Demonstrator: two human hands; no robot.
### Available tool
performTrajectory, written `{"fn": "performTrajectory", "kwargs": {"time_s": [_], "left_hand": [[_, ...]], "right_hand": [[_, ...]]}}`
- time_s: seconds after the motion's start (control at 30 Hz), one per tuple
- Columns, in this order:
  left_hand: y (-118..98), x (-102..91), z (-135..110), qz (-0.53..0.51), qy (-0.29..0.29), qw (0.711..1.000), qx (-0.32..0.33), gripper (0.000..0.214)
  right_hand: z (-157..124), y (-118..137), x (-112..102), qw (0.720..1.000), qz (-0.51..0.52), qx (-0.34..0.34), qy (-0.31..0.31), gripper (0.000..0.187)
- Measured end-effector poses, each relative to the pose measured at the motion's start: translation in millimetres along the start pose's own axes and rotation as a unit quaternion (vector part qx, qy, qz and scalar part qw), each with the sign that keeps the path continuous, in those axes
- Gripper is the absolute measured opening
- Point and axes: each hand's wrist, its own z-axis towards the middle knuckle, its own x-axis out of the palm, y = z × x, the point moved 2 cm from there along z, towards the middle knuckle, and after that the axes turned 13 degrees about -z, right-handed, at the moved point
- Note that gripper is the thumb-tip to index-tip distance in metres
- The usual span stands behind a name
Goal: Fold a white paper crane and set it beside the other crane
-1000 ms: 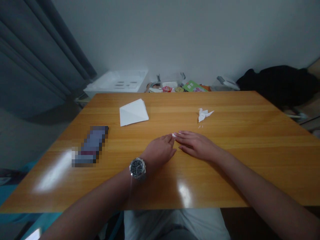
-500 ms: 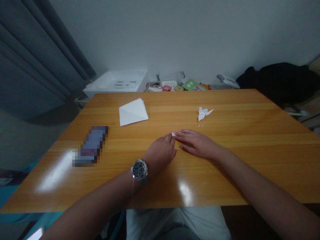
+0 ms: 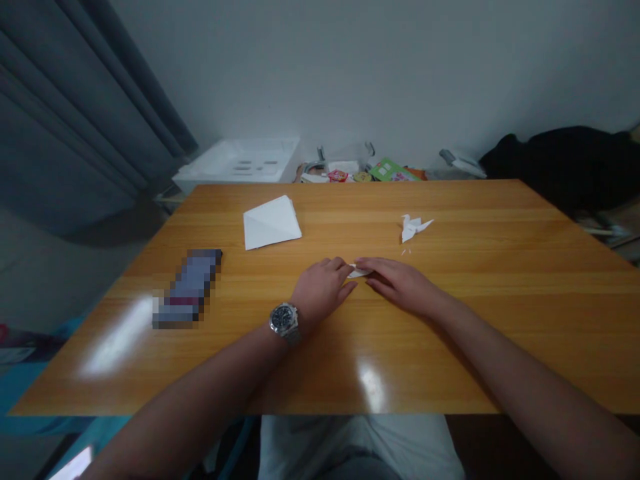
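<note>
A small piece of folded white paper (image 3: 359,272) lies on the wooden table between my hands, mostly hidden by fingers. My left hand (image 3: 323,287), below a metal watch (image 3: 284,319), has its curled fingertips on the paper's left end. The fingers of my right hand (image 3: 400,283) grip the right part, with the thumb lower and nearer to me. Beyond my right hand stands a white paper crane (image 3: 413,228), with a couple of tiny paper scraps in front of it. Farther left lies a stack of white paper sheets (image 3: 273,225).
A pixelated phone-like object (image 3: 189,288) rests on the left of the table (image 3: 450,360). Behind the far edge are a white plastic tray (image 3: 240,163), a green packet (image 3: 393,171) and small items. Black cloth (image 3: 565,160) is heaped at the back right; a grey curtain (image 3: 75,100) hangs left.
My fingers have shifted on the folded paper, and more of it now shows between them. My left hand has turned and moved slightly away from me. The whole view has shifted a little.
</note>
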Motion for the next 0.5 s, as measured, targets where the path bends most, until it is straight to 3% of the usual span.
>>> {"fn": "performTrajectory", "kwargs": {"time_s": [0.3, 0.5], "left_hand": [[8.4, 3.4, 4.2, -0.034, -0.024, 0.999, 0.026, 0.022], [10.1, 3.7, 6.8, -0.036, -0.036, 0.998, 0.025, 0.02]], "right_hand": [[5.9, 1.3, -5.9, 0.999, -0.008, 0.025, -0.03, 0.013], [4.6, 4.5, -7.5, 0.999, 0.004, 0.033, -0.034, 0.011]]}}
